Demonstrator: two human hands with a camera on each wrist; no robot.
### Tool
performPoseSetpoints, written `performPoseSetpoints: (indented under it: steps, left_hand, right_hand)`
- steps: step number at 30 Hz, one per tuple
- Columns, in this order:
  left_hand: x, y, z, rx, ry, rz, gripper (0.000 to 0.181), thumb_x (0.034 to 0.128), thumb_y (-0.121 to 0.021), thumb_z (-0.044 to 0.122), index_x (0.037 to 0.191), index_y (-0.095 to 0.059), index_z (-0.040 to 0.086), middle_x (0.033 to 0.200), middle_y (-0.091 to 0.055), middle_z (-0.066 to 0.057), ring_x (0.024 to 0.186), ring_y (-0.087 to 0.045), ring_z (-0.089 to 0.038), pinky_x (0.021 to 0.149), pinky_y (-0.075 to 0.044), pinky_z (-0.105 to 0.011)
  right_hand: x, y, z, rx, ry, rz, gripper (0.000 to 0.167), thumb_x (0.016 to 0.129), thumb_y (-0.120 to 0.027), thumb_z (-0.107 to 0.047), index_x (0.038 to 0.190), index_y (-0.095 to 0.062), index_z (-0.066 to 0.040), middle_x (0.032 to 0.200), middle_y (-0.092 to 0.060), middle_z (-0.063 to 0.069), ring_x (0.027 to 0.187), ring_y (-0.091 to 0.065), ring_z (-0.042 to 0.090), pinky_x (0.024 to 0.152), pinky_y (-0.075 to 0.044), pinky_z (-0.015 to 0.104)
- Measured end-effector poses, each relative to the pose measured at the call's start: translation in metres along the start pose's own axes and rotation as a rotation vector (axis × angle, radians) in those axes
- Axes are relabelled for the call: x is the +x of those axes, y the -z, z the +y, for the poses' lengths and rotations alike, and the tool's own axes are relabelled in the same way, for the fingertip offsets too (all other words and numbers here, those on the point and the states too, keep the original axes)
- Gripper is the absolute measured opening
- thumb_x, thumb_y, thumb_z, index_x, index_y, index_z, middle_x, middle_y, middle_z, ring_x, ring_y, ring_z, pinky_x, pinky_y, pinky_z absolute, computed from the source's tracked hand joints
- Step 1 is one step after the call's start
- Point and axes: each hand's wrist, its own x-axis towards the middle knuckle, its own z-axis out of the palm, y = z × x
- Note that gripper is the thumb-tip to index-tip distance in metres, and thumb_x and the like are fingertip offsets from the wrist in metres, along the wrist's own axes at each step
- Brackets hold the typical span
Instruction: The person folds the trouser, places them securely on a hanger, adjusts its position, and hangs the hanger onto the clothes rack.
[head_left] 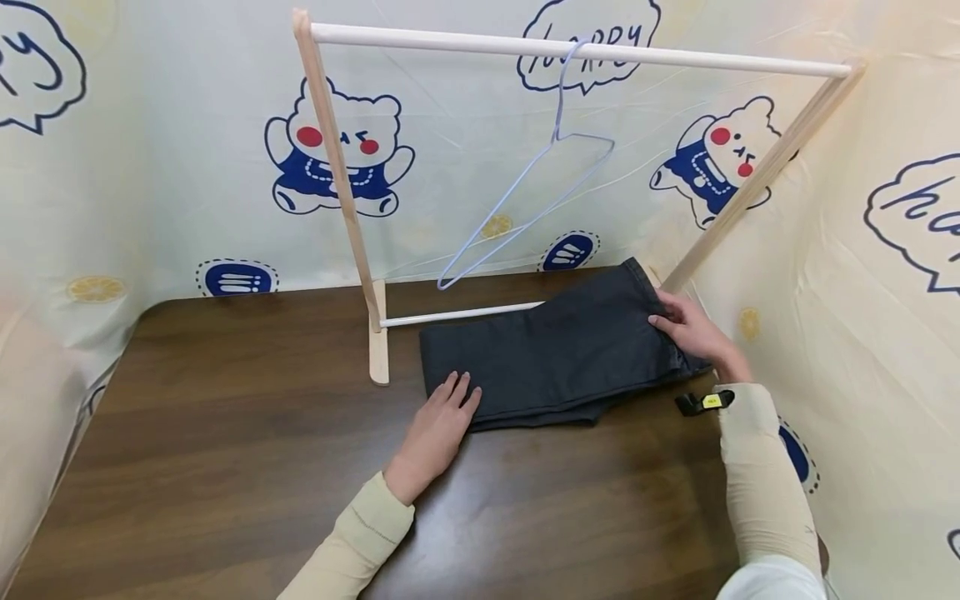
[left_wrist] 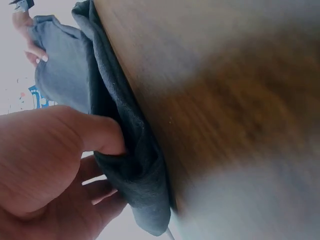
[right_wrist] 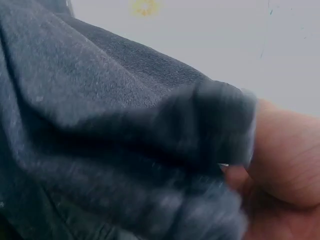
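Note:
Dark trousers (head_left: 547,354), folded into a long strip, lie across the table at the foot of the rack, their right end raised. My left hand (head_left: 435,429) is at their left front corner. In the left wrist view its thumb (left_wrist: 102,134) tucks into a fold of the cloth while the fingers lie on the other side, pinching it. At the other end, my right hand (head_left: 693,332) grips the raised edge, thumb on top. Close by in the right wrist view, the trousers (right_wrist: 100,75) look blurred and hide most of the right fingers.
Behind the trousers stands a wooden clothes rack (head_left: 337,158) with a white top bar (head_left: 450,42) and a low white bar (head_left: 461,314). A light blue hanger (head_left: 498,204) hangs from the top bar. Printed curtain cloth (head_left: 202,167) encloses the brown table (head_left: 225,450).

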Motion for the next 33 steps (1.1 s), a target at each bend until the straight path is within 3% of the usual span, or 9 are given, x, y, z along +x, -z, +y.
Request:
performPoseSetpoints:
  steps: [3,6,8,12,16,21,27,31,33]
  left_hand:
    - [0.001,-0.002,0.000,-0.011,-0.022,-0.033,0.043,0.0968,-0.061,-0.003,0.139,-0.060,0.002,0.148,-0.051,-0.026,0.140,-0.047,-0.042,0.114,-0.042,-0.047]
    - [0.001,-0.003,0.000,-0.038,-0.023,-0.069,0.044,0.0975,-0.061,-0.001,0.142,-0.058,0.002,0.150,-0.049,-0.026,0.142,-0.044,-0.042,0.115,-0.040,-0.049]
    - [0.003,-0.004,0.000,-0.047,-0.018,-0.087,0.046,0.0974,-0.062,-0.001,0.143,-0.057,0.003,0.152,-0.047,-0.026,0.143,-0.043,-0.042,0.116,-0.039,-0.049]
    - [0.006,-0.003,0.001,-0.054,-0.009,-0.116,0.047,0.0986,-0.061,0.000,0.145,-0.055,0.004,0.154,-0.045,-0.025,0.144,-0.041,-0.042,0.117,-0.038,-0.049]
    - [0.006,-0.002,0.001,-0.054,0.002,-0.141,0.046,0.1002,-0.058,0.000,0.145,-0.055,0.005,0.154,-0.044,-0.025,0.145,-0.040,-0.042,0.117,-0.037,-0.050]
    - [0.005,-0.001,0.003,-0.052,-0.005,-0.143,0.046,0.0998,-0.060,0.002,0.145,-0.057,0.009,0.154,-0.046,-0.022,0.144,-0.042,-0.042,0.116,-0.038,-0.050]
    - [0.003,-0.001,0.005,-0.110,-0.004,-0.169,0.049,0.0972,-0.063,0.000,0.145,-0.058,0.010,0.154,-0.046,-0.022,0.144,-0.040,-0.044,0.116,-0.038,-0.054]
    - [0.005,0.003,0.000,-0.218,-0.001,-0.210,0.048,0.0985,-0.063,0.006,0.146,-0.055,0.007,0.156,-0.041,-0.026,0.146,-0.035,-0.047,0.117,-0.034,-0.058]
    - [0.006,0.006,-0.006,-0.298,0.012,-0.176,0.047,0.0991,-0.064,0.012,0.145,-0.055,0.004,0.155,-0.040,-0.029,0.146,-0.034,-0.049,0.118,-0.033,-0.058]
  right_hand:
    - [0.002,-0.002,0.010,-0.038,-0.022,0.000,0.055,0.100,-0.058,0.004,0.151,-0.038,0.010,0.151,-0.038,0.038,0.137,-0.039,0.055,0.111,-0.044,0.037]
    - [0.003,-0.003,0.018,-0.048,-0.096,-0.029,0.057,0.100,-0.058,0.003,0.152,-0.035,0.011,0.153,-0.033,0.039,0.138,-0.035,0.059,0.111,-0.034,0.066]
    - [0.004,-0.004,0.025,-0.039,-0.149,-0.059,0.060,0.101,-0.056,0.002,0.154,-0.030,0.010,0.156,-0.029,0.038,0.140,-0.032,0.059,0.112,-0.030,0.069]
    - [0.007,-0.008,0.029,-0.032,-0.179,-0.098,0.065,0.101,-0.052,0.006,0.157,-0.020,0.009,0.159,-0.023,0.038,0.142,-0.030,0.059,0.114,-0.028,0.067]
    - [0.011,-0.016,0.050,0.017,-0.177,-0.149,0.067,0.101,-0.052,0.004,0.160,-0.019,0.003,0.156,-0.031,0.037,0.141,-0.036,0.053,0.111,-0.040,0.053]
    - [0.008,-0.019,0.061,0.062,-0.240,-0.203,0.069,0.100,-0.060,-0.012,0.154,-0.026,0.014,0.142,-0.044,0.043,0.128,-0.053,0.047,0.094,-0.050,0.035]
    - [-0.001,-0.021,0.049,-0.012,-0.416,-0.116,0.066,0.097,-0.063,-0.008,0.148,-0.030,0.020,0.127,-0.052,0.040,0.112,-0.057,0.043,0.087,-0.051,0.040]
    - [-0.002,-0.025,0.048,-0.055,-0.458,-0.065,0.058,0.094,-0.068,-0.005,0.138,-0.041,0.021,0.115,-0.057,0.032,0.102,-0.057,0.036,0.079,-0.049,0.031]
    - [0.000,-0.028,0.050,-0.065,-0.458,-0.060,0.053,0.093,-0.070,-0.006,0.132,-0.047,0.021,0.109,-0.059,0.026,0.097,-0.056,0.030,0.076,-0.047,0.027]
